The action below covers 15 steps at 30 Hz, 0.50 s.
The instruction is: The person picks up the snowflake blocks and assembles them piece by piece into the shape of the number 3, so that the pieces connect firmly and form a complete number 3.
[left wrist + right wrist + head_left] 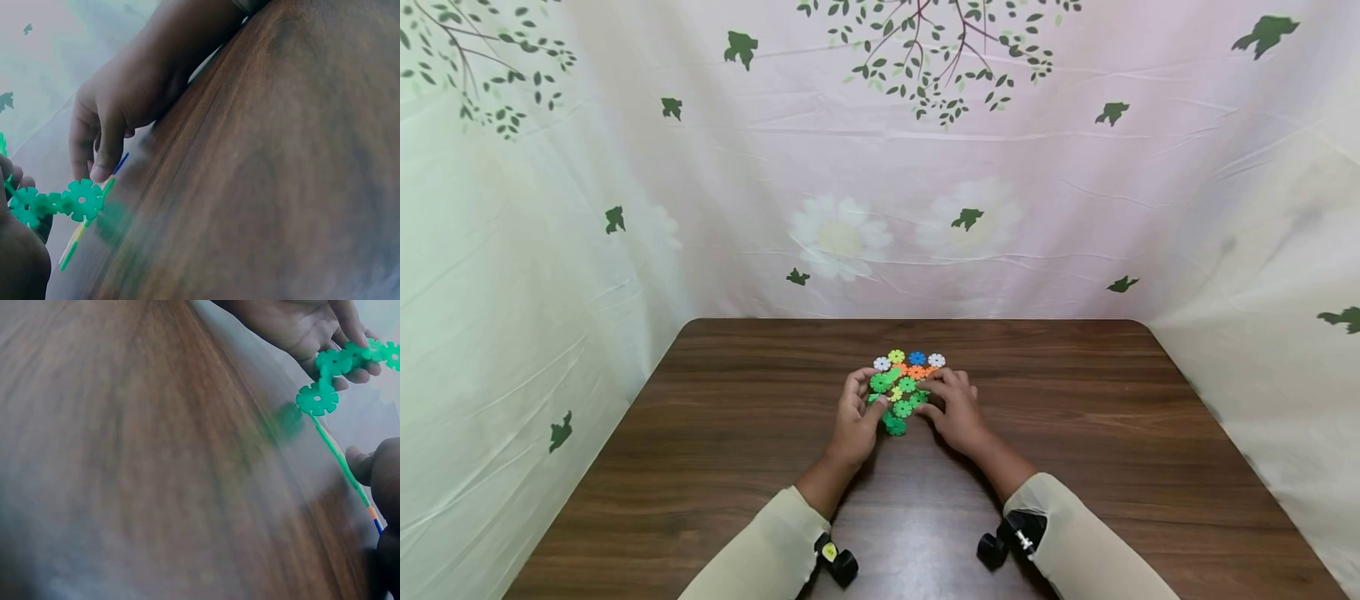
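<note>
An assembly of interlocking snowflake discs [907, 384], joined edge to edge, stands over the table between my two hands. Its far discs are white, yellow, blue and orange, and its near ones mostly green. My left hand [852, 427] grips the left side, its thumb on a green part that rises from the flat part. In the right wrist view that raised chain of green discs [317, 398] shows between the left hand's thumb and fingers. At the assembly's right edge my right hand [961, 414] pinches the discs between thumb and fingers; its fingertips partly cover them.
A dark brown wooden table [760, 383] lies under both hands, with a faint green reflection below the discs. Behind it and at the sides hangs a pale curtain [880, 167] with leaf and bird prints. Black wrist cameras [842, 568] are strapped over the cream sleeves.
</note>
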Each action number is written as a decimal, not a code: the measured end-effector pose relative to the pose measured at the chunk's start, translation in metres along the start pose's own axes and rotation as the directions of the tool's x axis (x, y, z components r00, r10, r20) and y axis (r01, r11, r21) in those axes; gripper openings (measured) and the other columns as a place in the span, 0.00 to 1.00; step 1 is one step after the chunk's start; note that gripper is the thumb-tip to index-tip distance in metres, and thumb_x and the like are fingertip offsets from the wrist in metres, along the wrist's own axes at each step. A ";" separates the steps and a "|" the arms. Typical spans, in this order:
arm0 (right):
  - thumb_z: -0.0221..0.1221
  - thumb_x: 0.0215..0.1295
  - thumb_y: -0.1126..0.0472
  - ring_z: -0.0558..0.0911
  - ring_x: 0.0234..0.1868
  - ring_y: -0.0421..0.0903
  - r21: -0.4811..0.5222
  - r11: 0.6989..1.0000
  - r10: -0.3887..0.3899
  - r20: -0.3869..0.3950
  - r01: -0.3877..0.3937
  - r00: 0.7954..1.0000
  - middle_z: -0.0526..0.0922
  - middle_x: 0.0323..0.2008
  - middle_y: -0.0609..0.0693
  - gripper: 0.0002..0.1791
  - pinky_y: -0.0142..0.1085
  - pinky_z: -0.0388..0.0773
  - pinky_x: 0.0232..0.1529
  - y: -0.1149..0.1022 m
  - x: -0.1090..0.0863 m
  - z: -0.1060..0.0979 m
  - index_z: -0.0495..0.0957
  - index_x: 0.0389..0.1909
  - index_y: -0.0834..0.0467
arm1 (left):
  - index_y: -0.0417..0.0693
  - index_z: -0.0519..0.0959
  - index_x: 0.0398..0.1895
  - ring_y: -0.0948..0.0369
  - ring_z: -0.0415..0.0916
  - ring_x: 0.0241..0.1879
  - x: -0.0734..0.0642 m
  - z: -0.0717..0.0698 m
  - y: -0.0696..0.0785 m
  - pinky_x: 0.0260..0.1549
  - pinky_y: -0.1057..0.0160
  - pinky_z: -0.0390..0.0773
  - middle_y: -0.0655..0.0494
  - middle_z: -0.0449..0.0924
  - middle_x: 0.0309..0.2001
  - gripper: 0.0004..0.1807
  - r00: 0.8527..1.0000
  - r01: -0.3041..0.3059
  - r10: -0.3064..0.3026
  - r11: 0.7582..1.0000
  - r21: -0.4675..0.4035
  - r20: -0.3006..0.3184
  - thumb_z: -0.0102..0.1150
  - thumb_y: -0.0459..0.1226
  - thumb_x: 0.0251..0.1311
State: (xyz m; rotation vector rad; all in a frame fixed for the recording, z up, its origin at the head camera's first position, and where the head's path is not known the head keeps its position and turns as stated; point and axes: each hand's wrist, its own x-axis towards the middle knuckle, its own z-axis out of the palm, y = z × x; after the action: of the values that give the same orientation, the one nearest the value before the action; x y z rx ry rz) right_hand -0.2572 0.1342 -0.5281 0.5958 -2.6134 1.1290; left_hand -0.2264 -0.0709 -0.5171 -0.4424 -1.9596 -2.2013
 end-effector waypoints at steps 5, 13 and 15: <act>0.75 0.66 0.61 0.69 0.60 0.58 -0.044 0.999 0.003 0.027 -0.001 1.000 0.78 0.57 0.56 0.20 0.52 0.56 0.54 0.000 0.001 0.001 0.89 0.58 0.59 | 0.31 0.64 0.76 0.55 0.75 0.62 0.000 -0.001 0.001 0.56 0.65 0.80 0.31 0.72 0.73 0.25 1.000 -0.009 0.008 1.000 0.017 0.024 0.45 0.21 0.78; 0.73 0.68 0.60 0.67 0.63 0.60 -0.085 0.996 0.038 0.054 -0.033 0.998 0.77 0.60 0.57 0.19 0.53 0.55 0.55 -0.002 0.002 0.001 0.89 0.58 0.58 | 0.30 0.68 0.74 0.52 0.76 0.61 -0.001 -0.006 0.003 0.54 0.69 0.78 0.26 0.72 0.68 0.25 0.999 -0.026 0.026 0.999 0.021 0.025 0.45 0.20 0.75; 0.73 0.69 0.60 0.67 0.63 0.60 -0.089 0.995 0.043 0.057 -0.038 0.997 0.77 0.60 0.56 0.18 0.53 0.55 0.55 -0.002 0.001 0.001 0.90 0.58 0.58 | 0.29 0.68 0.74 0.54 0.77 0.58 -0.001 -0.008 0.003 0.52 0.69 0.79 0.23 0.72 0.65 0.26 0.999 -0.025 0.025 1.000 0.013 0.024 0.45 0.19 0.74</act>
State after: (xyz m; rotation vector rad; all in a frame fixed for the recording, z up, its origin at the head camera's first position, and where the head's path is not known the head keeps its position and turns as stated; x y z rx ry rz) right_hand -0.2578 0.1322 -0.5270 0.5687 -2.7206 1.0166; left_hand -0.2255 -0.0790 -0.5151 -0.4913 -1.9685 -2.1769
